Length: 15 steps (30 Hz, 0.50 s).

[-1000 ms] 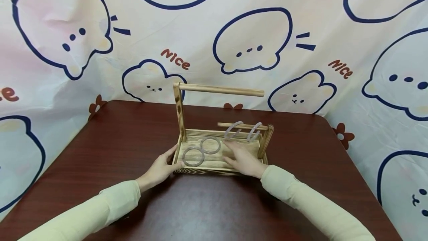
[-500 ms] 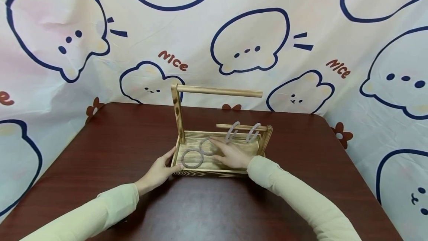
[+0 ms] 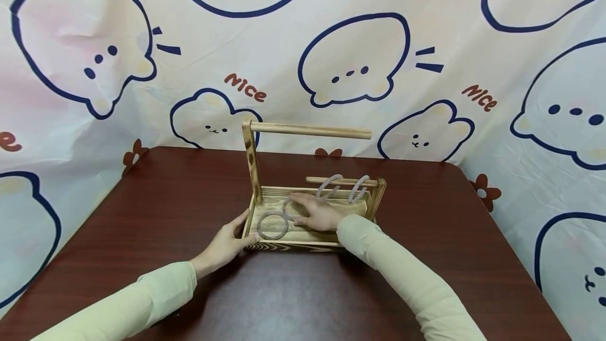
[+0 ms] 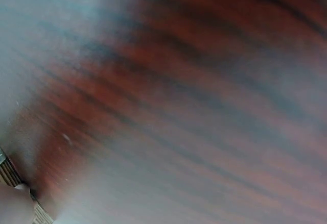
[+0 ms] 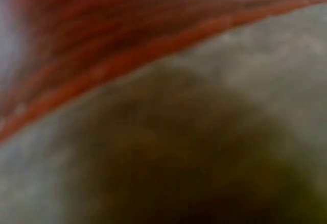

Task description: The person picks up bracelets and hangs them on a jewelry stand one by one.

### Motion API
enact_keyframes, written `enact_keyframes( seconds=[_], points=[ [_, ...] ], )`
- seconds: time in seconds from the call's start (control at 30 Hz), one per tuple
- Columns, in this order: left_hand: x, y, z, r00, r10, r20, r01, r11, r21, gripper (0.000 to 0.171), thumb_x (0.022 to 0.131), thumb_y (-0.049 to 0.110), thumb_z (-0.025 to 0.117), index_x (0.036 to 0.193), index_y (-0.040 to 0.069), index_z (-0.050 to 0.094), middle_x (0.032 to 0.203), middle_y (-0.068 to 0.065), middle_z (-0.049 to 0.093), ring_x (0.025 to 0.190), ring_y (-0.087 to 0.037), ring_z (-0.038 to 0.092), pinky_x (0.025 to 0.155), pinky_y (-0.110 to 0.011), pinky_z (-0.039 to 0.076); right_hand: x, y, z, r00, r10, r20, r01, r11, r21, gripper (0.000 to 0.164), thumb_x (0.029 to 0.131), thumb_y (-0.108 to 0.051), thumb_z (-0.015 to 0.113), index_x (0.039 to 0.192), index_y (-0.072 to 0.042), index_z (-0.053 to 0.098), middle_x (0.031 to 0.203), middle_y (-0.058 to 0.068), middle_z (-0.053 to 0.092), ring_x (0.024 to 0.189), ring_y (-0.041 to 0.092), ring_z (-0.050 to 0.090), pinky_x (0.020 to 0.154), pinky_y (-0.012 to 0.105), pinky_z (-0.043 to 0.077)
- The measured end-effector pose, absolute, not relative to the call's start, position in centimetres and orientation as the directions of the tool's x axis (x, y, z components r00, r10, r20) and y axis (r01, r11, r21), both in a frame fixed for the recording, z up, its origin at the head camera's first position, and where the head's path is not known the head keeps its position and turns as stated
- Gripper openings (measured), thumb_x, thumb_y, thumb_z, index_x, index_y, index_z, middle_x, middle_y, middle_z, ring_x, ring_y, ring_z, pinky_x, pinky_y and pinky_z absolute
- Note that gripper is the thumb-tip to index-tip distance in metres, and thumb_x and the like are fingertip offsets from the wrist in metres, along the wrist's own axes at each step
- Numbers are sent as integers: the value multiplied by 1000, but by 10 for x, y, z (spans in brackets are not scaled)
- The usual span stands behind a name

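A wooden jewelry stand with a shallow tray point(image 3: 314, 236) sits on the table. My left hand point(image 3: 224, 241) grips the tray's left end, thumb over the front corner and fingers along the outer side. Flat in the tray lies a grey bangle point(image 3: 259, 222); another bangle point(image 3: 284, 208) lies behind it, partly hidden by my right hand point(image 3: 319, 214). The right fingers reach over that second bangle, the thumb apart from them at its near edge. Two pale bangles point(image 3: 353, 192) hang on the low bar point(image 3: 312, 179). In the left wrist view, a fingertip point(image 4: 15, 203) overlaps the tray's edge.
A tall post point(image 3: 252, 164) at the stand's left carries a long upper bar point(image 3: 307, 130) over the tray, free at its right end. The brown table point(image 3: 189, 188) extends all round. Behind it hangs a patterned cloth point(image 3: 284, 41). The right wrist view is mostly blurred sleeve point(image 5: 276, 55).
My right hand has moved left across the tray, from below the hanging bangles to the second flat bangle. The left bangle on the low bar has swung slightly. My left hand keeps its grip.
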State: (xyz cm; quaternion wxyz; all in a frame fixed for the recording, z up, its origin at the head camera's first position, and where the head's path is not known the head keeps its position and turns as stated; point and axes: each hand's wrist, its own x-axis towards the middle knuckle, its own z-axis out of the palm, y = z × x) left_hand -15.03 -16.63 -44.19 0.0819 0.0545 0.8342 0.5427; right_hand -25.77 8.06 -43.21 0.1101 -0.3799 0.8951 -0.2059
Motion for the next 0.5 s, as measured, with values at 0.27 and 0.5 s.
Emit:
enact_keyframes(
  seconds=[0.27, 0.5],
  points=[
    [-149, -165, -442, -980, 198, -29, 51, 384, 922, 77, 87, 15, 63, 145, -3, 16, 130, -27, 45, 55, -5, 45, 46, -22, 38, -260, 79, -435, -719, -689, -84, -581, 664, -470, 66, 86, -29, 63, 142, -9, 34, 146, 10, 33, 135, 26, 29, 110, 43, 25],
    [-150, -166, -441, -977, 171, -124, -40, 428, 903, 79, 87, 20, 63, 147, 6, 14, 86, -14, 61, 38, -7, 30, 39, -24, 36, -257, 82, -434, -741, -670, -43, -570, 662, -486, 72, 79, -31, 71, 139, -6, 39, 142, 14, 38, 132, 28, 33, 109, 42, 26]
  ],
)
